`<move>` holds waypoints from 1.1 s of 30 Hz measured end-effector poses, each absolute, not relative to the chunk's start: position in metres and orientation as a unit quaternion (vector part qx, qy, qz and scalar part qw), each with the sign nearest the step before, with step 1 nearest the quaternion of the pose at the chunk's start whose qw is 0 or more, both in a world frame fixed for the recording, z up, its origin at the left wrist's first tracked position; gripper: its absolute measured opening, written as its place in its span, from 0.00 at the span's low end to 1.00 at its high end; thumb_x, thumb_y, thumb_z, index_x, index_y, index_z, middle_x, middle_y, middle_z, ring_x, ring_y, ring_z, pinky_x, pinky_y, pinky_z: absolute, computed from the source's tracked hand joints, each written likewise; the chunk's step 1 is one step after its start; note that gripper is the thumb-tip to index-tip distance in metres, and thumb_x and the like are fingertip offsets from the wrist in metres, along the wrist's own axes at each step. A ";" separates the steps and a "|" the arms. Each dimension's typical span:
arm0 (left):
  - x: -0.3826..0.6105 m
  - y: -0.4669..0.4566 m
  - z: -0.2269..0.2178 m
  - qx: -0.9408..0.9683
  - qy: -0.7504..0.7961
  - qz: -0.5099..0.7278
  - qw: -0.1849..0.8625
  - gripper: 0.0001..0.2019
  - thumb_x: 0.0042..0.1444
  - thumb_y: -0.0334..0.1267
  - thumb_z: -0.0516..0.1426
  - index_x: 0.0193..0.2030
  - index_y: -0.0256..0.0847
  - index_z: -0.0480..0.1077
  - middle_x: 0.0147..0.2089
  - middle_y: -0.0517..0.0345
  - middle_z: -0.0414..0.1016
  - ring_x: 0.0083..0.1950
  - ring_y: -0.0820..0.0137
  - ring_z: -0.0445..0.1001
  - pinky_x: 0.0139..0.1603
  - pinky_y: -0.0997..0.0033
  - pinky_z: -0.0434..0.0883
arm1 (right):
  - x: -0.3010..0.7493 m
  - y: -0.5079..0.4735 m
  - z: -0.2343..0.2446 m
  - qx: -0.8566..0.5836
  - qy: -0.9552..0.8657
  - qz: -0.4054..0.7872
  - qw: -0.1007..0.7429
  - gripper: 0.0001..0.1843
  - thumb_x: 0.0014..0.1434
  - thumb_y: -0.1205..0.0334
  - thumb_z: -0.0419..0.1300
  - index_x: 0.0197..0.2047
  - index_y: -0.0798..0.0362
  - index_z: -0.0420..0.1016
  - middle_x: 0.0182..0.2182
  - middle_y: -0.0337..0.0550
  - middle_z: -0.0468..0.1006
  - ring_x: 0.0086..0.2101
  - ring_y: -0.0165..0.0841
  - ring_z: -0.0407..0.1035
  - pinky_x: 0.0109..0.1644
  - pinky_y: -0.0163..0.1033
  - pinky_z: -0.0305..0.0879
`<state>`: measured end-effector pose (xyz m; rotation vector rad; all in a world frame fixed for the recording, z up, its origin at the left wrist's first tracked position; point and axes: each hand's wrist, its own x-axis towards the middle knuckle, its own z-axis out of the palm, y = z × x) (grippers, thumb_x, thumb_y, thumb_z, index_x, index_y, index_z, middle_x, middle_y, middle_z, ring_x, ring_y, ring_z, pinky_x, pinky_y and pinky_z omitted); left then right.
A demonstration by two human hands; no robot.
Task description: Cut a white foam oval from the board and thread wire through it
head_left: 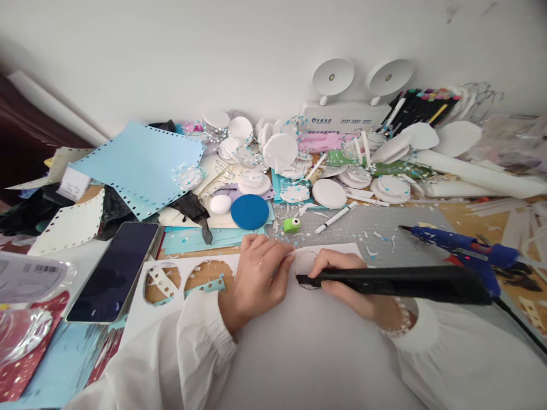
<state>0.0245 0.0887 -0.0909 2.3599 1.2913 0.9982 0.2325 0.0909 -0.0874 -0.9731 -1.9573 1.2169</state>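
Note:
My left hand (261,272) lies with curled fingers pressed down on a white sheet (299,330), beside a small round shape (305,263) on it. My right hand (348,280) grips a long black tool (397,281) held level, its tip pointing left at the lower edge of that round shape. The sheet has two round holes (186,279) cut out at its left end. Both wrists wear white sleeves.
A dark phone (113,269) lies to the left. A blue glue gun (465,247) rests on the grey cutting mat (384,222) at right. A blue disc (250,211), green punch (292,224), white pen (337,217), light blue paper (141,162) and several white discs crowd the back.

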 end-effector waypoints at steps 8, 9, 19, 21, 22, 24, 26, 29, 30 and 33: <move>0.024 0.087 -0.090 0.814 0.448 0.344 0.136 0.07 0.64 0.33 0.50 0.42 0.41 0.70 0.33 0.56 0.76 0.36 0.65 0.69 0.41 0.61 0.59 | 0.233 0.085 -0.076 -0.324 -0.821 0.357 0.305 0.06 0.54 0.67 0.51 0.29 0.48 0.65 0.22 0.37 0.69 0.23 0.32 0.64 0.29 0.38 0.57; 0.024 0.086 -0.090 0.813 0.449 0.343 0.137 0.07 0.64 0.33 0.50 0.42 0.41 0.70 0.34 0.56 0.76 0.36 0.65 0.69 0.41 0.61 0.59 | 0.232 0.085 -0.076 -0.314 -0.828 0.346 0.309 0.06 0.55 0.67 0.50 0.29 0.48 0.64 0.22 0.38 0.69 0.23 0.32 0.64 0.29 0.38 0.57; 0.025 0.087 -0.090 0.804 0.463 0.342 0.146 0.07 0.64 0.33 0.51 0.41 0.41 0.70 0.35 0.57 0.77 0.37 0.65 0.68 0.43 0.61 0.58 | 0.234 0.086 -0.083 -0.167 -0.881 0.255 0.361 0.07 0.60 0.68 0.49 0.32 0.49 0.64 0.19 0.37 0.63 0.21 0.32 0.58 0.28 0.40 0.50; 0.025 0.087 -0.090 0.802 0.472 0.335 0.149 0.07 0.64 0.33 0.50 0.42 0.41 0.70 0.36 0.57 0.78 0.38 0.65 0.69 0.44 0.60 0.59 | 0.236 0.086 -0.079 -0.174 -0.886 0.252 0.349 0.08 0.62 0.66 0.49 0.31 0.50 0.64 0.19 0.38 0.64 0.21 0.32 0.59 0.28 0.40 0.51; 0.026 0.087 -0.091 0.800 0.480 0.327 0.151 0.07 0.64 0.34 0.50 0.42 0.41 0.70 0.37 0.57 0.78 0.38 0.65 0.69 0.44 0.60 0.59 | 0.236 0.087 -0.077 -0.176 -0.887 0.252 0.343 0.09 0.63 0.65 0.48 0.31 0.49 0.64 0.19 0.38 0.64 0.22 0.33 0.60 0.28 0.40 0.52; 0.027 0.087 -0.092 0.795 0.498 0.310 0.157 0.07 0.64 0.35 0.50 0.42 0.42 0.69 0.39 0.58 0.79 0.39 0.64 0.70 0.45 0.60 0.59 | 0.235 0.087 -0.072 -0.183 -0.887 0.256 0.338 0.11 0.65 0.63 0.47 0.31 0.49 0.64 0.18 0.39 0.65 0.22 0.33 0.61 0.29 0.41 0.53; 0.028 0.088 -0.093 0.789 0.516 0.292 0.162 0.06 0.64 0.35 0.51 0.43 0.42 0.69 0.41 0.58 0.80 0.40 0.64 0.71 0.45 0.59 0.59 | 0.234 0.088 -0.068 -0.180 -0.886 0.263 0.337 0.12 0.66 0.62 0.46 0.31 0.49 0.64 0.17 0.38 0.65 0.21 0.33 0.60 0.28 0.41 0.53; 0.028 0.089 -0.095 0.784 0.533 0.274 0.159 0.06 0.63 0.34 0.52 0.45 0.42 0.68 0.42 0.57 0.80 0.41 0.62 0.71 0.45 0.59 0.59 | 0.234 0.090 -0.063 -0.172 -0.889 0.272 0.327 0.14 0.66 0.61 0.45 0.31 0.49 0.65 0.17 0.39 0.66 0.20 0.33 0.61 0.27 0.41 0.55; 0.029 0.089 -0.095 0.784 0.537 0.269 0.157 0.06 0.63 0.34 0.51 0.45 0.42 0.68 0.41 0.57 0.79 0.41 0.62 0.71 0.45 0.59 0.59 | 0.234 0.090 -0.062 -0.167 -0.890 0.278 0.320 0.14 0.66 0.61 0.45 0.31 0.49 0.66 0.17 0.40 0.67 0.20 0.33 0.62 0.27 0.41 0.56; 0.029 0.089 -0.095 0.791 0.537 0.251 0.149 0.06 0.64 0.34 0.51 0.44 0.42 0.68 0.41 0.57 0.79 0.41 0.62 0.70 0.45 0.59 0.60 | 0.240 0.091 -0.061 -0.200 -0.859 0.329 0.337 0.16 0.67 0.56 0.49 0.30 0.49 0.70 0.18 0.41 0.70 0.21 0.33 0.64 0.28 0.41 0.59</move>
